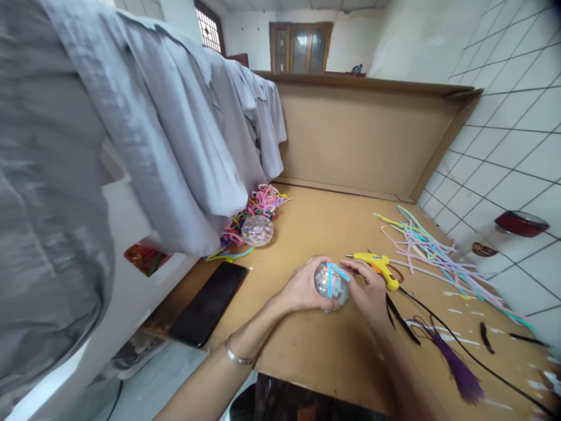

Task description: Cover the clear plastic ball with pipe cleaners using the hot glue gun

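A: What are the hands doing?
B: The left hand [309,283] is curled around a clear ball [326,297] and holds it just over the bench [315,225]. The right hand [368,286] has bent fingers up by a blue strip [329,279] on the ball. I can't tell if they pinch it.

A: Is there room to move?
B: Behind the ball, brown bench goes a long way back to the cardboard wall [346,134]. On the right it is tight: the yellow glue gun [379,266] sits just beside the right hand, and its black cord [451,333] runs off to the corner.

A: Where are the edges?
B: The front edge is near, under the arms. The black phone [208,304] lies close to that edge, on the left. Past it, gray cloth [188,105] hangs down on the left side. White tiles [521,123] go up on the right.

A: What has stuff inside?
B: The held ball has little colored bits in it. So does the other ball [257,231], next to a pink fuzzy heap [265,202]. By the tiles is a jar with a red lid [521,223]; I can't tell what's in it. Fuzzy sticks [421,245] lie near it.
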The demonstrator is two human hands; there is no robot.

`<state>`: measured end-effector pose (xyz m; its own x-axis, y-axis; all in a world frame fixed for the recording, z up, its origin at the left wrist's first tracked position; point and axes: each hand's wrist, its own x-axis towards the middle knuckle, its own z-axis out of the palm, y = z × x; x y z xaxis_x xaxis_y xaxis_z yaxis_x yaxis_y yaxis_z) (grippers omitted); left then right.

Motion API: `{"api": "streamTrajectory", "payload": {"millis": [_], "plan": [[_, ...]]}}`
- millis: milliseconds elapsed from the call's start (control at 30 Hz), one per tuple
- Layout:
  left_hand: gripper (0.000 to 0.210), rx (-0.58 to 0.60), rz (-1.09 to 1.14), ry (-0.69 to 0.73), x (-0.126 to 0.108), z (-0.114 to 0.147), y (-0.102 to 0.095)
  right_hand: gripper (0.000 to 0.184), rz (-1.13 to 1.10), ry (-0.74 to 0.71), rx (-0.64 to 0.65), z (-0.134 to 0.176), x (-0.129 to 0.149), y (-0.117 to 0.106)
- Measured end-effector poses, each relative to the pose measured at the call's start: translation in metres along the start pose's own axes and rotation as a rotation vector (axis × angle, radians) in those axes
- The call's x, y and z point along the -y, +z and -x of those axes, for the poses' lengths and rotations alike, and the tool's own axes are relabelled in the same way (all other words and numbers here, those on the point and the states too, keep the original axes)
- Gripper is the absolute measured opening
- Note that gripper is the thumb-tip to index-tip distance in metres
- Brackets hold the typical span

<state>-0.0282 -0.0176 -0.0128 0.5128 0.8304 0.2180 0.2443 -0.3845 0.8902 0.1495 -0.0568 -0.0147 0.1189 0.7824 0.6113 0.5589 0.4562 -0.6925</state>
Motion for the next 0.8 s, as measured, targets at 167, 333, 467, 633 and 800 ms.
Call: {"api": "streamTrajectory", "payload": {"millis": [167, 333, 467, 633, 800], "plan": [[0.088, -0.006, 0.014, 0.008, -0.001, 0.000, 0.000, 0.015, 0.027, -0.078, -0.013, -0.002, -0.004, 0.000], [0.085, -0.002, -0.027, 0.051, -0.004, 0.000, -0.002, 0.017, 0.055, -0.196, 0.014, -0.001, -0.005, 0.000], [0.083, 0.020, -0.056, 0.081, -0.006, 0.001, -0.003, 0.017, 0.072, -0.232, 0.035, 0.002, -0.001, -0.001], [0.084, 0.017, -0.076, 0.111, -0.005, 0.003, -0.002, 0.015, 0.082, -0.242, 0.082, 0.001, 0.006, -0.003], [0.081, 0.026, -0.085, 0.142, -0.004, 0.004, -0.001, 0.015, 0.100, -0.266, 0.082, 0.000, 0.009, -0.003]]}}
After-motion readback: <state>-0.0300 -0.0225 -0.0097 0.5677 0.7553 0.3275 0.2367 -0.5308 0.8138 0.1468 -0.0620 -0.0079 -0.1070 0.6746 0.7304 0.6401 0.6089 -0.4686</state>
